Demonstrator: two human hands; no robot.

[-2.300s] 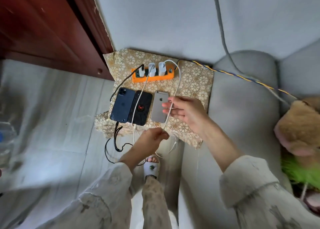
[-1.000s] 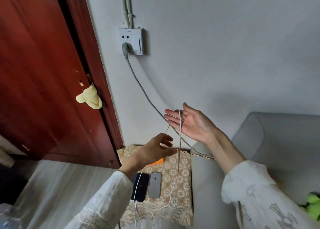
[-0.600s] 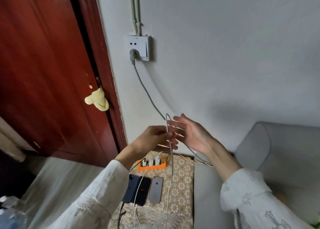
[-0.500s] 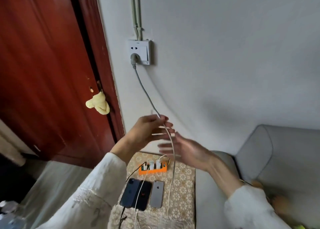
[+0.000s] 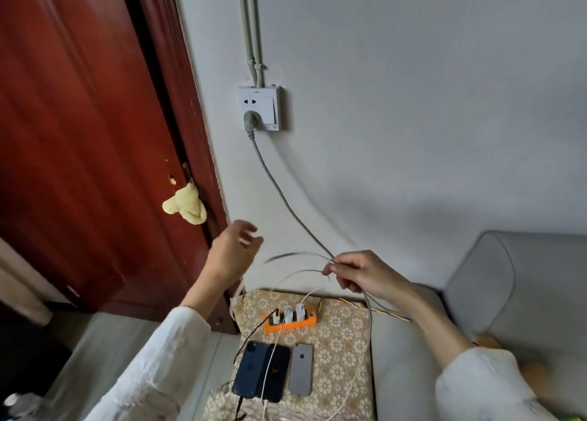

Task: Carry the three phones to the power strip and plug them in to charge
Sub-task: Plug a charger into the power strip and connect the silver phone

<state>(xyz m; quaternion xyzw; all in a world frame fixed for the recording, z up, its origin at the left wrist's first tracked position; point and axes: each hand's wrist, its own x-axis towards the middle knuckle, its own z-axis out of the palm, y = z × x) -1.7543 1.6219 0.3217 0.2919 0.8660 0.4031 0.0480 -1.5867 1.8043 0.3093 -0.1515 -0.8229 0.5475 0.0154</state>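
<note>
On the patterned cloth (image 5: 343, 341) near the bottom of the view, three phones lie face down side by side: a dark blue phone (image 5: 249, 369) on the left, a black phone (image 5: 277, 373) touching it in the middle, and a grey phone (image 5: 300, 369) just to their right. Beyond them, nearer the wall, sits the orange power strip (image 5: 290, 323) with chargers plugged in; a black cable (image 5: 254, 331) and a white cable (image 5: 272, 350) run from it across the two darker phones. Above the strip, the right hand (image 5: 365, 274) pinches loops of thin white cable (image 5: 298, 272) between curled fingertips, with the grey power cord (image 5: 279, 191) passing by the same fingers. The left hand (image 5: 233, 253) is raised to the left, its fingers loosely spread and holding nothing. The grey cord climbs to a wall socket (image 5: 259, 108). A red wooden door (image 5: 79, 134) stands on the left with a yellow cloth (image 5: 185, 207) at its edge, and a grey sofa (image 5: 514, 277) fills the right.
</note>
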